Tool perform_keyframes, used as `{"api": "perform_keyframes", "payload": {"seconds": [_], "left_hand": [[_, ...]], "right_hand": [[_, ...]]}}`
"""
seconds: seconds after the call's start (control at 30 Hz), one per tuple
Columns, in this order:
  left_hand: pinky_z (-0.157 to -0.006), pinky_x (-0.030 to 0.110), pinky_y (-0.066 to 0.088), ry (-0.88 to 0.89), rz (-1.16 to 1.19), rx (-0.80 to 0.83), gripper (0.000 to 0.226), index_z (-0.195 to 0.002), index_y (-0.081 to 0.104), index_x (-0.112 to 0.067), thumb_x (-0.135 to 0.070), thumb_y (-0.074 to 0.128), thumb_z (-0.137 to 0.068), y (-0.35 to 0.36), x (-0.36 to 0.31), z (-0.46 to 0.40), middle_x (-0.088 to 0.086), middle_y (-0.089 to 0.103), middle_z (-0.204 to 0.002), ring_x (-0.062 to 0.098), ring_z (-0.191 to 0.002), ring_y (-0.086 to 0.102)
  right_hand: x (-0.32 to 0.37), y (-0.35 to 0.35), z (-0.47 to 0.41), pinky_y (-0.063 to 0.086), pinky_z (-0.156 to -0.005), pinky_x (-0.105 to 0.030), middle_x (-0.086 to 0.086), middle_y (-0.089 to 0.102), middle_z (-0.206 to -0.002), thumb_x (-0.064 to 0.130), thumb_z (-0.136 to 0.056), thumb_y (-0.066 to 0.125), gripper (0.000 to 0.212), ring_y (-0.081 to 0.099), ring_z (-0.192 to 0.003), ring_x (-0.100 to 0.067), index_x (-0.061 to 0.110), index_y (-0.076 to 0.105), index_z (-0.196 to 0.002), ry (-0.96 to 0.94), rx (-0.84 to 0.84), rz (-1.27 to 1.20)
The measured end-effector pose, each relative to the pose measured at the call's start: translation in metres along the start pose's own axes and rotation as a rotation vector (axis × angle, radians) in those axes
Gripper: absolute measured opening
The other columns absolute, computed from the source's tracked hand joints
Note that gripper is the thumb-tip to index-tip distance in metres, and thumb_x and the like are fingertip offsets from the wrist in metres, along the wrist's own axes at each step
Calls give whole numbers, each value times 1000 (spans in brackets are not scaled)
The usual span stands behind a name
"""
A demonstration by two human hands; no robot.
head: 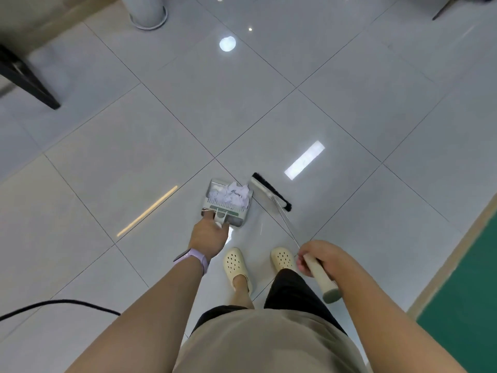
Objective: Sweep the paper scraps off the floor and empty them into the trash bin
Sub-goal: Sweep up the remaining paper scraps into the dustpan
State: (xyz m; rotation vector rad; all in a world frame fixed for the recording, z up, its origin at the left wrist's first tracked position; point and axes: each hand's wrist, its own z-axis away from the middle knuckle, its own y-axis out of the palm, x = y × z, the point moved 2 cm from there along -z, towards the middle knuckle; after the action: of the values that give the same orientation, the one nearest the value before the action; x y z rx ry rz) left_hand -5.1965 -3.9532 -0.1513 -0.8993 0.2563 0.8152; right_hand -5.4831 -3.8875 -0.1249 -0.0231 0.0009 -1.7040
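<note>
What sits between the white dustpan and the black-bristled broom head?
Nothing: in the head view only a narrow strip of bare grey floor tile separates the white dustpan, full of paper scraps, from the black-bristled broom head.

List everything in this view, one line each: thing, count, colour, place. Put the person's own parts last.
Crumpled paper scraps: one heap, white, inside the dustpan.
Plastic dustpan: one, grey-white with a green strip, on the floor ahead of the feet.
Long-handled broom: one, white head, black bristles, cream grip, right of the dustpan.
Glossy floor tiles: many, pale grey.
Cable: one, black, lower left floor.
Furniture leg: one, black, upper left.
Round base: one, white, top.
Mat: one, green, right edge.
Clogs: two, cream, on the feet.
Wristband: one, lilac, left wrist.
Left hand: grips the dustpan handle.
Right hand: grips the broom grip.
</note>
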Motion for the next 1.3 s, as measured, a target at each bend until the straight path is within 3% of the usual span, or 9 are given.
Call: {"api": "perform_keyframes", "payload": {"seconds": [0.13,0.23,0.43,0.7,0.93,1.03,1.13,1.23,1.3], "left_hand": [[-74,41,59,-144,79,23,37,-126,56,-22,-34,58,-92,7,37,27,10,69,-101,40,-92,67],[-55,29,51,-282,132,110,37,-127,51,-26,-25,61,-92,8,57,49,13,66,-96,28,-68,61],[-55,32,47,-543,459,181,48,-124,45,-15,-38,70,-91,41,68,87,13,51,-81,23,-63,50],[-65,37,55,-812,821,125,35,-122,52,-1,-13,68,-93,87,78,115,14,60,-79,26,-62,60],[-68,37,58,-823,882,83,13,-100,63,3,-8,65,-92,122,90,136,10,58,-63,22,-59,57],[-63,35,55,-776,789,28,11,-93,62,5,-6,61,-92,136,91,146,12,55,-61,24,-56,52],[-56,32,53,-758,764,-20,14,-96,60,5,-7,63,-88,146,95,159,13,55,-65,23,-56,52],[-56,32,51,-727,778,-90,20,-99,59,4,-9,65,-86,144,97,172,14,57,-68,23,-57,53],[-55,32,50,-692,764,-139,20,-101,60,4,-10,64,-87,136,93,175,13,58,-69,23,-58,53]], "right_hand": [[3,10,-14,40,-37,-23,-6,48,-57,5,-88,54,6,42,-39,-14,6,51,-93,11,49,-30],[14,1,-8,37,-35,-23,-4,43,-47,19,-96,55,15,39,-34,-16,11,48,-85,-69,62,18],[42,-46,22,39,-34,-14,4,35,-60,19,-95,59,23,39,-35,-7,14,37,-89,80,283,-451],[51,-69,35,41,-33,-15,4,34,-58,22,-94,61,22,40,-33,-6,14,41,-91,50,234,-215],[59,-79,40,36,-31,-16,2,29,-62,16,-93,65,20,33,-34,-7,14,46,-99,-85,142,23],[64,-73,47,32,-28,-16,1,31,-54,19,-94,64,18,32,-31,-8,6,53,-85,-87,141,136],[67,-66,47,28,-27,-14,0,33,-42,20,-97,60,43,31,-27,-9,4,58,-57,-139,67,297],[72,-50,52,28,-27,-14,1,34,-40,18,-99,58,25,31,-27,-9,10,47,-79,-193,33,339],[78,-36,60,27,-29,-14,1,33,-38,15,-100,55,30,31,-27,-10,8,50,-71,-251,53,371]]}}
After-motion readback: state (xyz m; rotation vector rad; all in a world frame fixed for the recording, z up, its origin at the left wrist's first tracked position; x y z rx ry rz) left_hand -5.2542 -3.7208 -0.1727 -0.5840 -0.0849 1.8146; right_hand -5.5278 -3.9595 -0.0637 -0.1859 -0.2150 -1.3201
